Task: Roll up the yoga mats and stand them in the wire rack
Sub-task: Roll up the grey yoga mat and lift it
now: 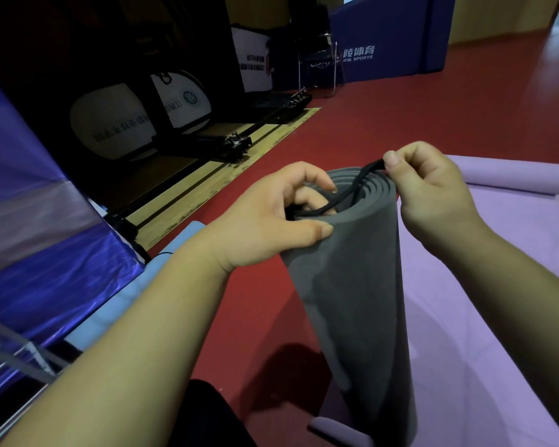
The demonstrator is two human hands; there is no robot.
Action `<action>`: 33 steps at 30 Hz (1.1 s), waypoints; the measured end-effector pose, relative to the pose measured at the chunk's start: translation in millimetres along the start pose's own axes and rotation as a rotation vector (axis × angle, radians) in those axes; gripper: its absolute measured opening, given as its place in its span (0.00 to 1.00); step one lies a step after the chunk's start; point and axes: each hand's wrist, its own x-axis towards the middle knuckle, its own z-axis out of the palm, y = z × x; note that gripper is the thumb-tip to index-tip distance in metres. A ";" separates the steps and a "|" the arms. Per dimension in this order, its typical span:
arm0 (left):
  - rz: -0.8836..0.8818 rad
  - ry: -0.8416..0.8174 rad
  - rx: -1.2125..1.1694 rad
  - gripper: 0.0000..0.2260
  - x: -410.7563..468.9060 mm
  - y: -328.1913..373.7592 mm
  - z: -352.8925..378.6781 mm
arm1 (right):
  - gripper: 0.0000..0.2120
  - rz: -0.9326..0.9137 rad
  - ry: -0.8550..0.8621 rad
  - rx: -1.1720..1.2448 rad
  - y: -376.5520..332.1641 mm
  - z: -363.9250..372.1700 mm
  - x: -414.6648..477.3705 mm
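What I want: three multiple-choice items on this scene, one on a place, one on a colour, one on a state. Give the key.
1. Where does the purple mat lie?
A. In a wire rack
B. Spread on the red floor
C. On a chair

2. What colour is the strap that the right hand pinches?
A. White
B. Black
C. Yellow

3. How is the grey mat?
A. Spread flat
B. Folded in half
C. Rolled up, held upright

Key: 1 B, it lies flat on the floor beside the roll. 2 B, the cord across the roll's top is black. 3 C, its spiral end faces up while the left hand grips its rim.
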 end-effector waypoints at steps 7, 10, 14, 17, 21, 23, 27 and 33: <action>0.101 0.200 0.138 0.19 4.4 -15.5 2.2 | 0.05 -0.102 -0.056 0.111 -8.2 -3.9 -6.0; 0.114 0.225 0.140 0.20 4.7 -18.7 1.0 | 0.06 -0.120 -0.077 0.100 -11.4 -5.6 -9.5; 0.134 0.253 0.185 0.20 4.7 -22.4 -3.2 | 0.10 -0.126 -0.116 0.095 -14.4 -11.5 -12.5; 0.158 0.317 0.247 0.20 5.2 -24.6 -3.1 | 0.21 -0.142 -0.188 0.034 -16.3 -14.9 -19.9; 0.201 0.501 0.448 0.19 6.6 -23.5 4.7 | 0.26 -0.207 -0.078 -0.169 -14.1 -10.5 -28.4; 0.167 0.585 0.500 0.18 8.3 -26.0 9.3 | 0.23 -0.257 -0.011 -0.278 -9.1 -3.2 -32.2; 0.044 0.628 0.489 0.19 12.4 -32.0 9.2 | 0.24 -0.226 -0.001 -0.310 2.7 7.4 -33.0; 0.090 0.423 0.470 0.18 17.3 -41.5 -2.4 | 0.29 -0.222 -0.041 -0.323 5.9 6.6 -27.4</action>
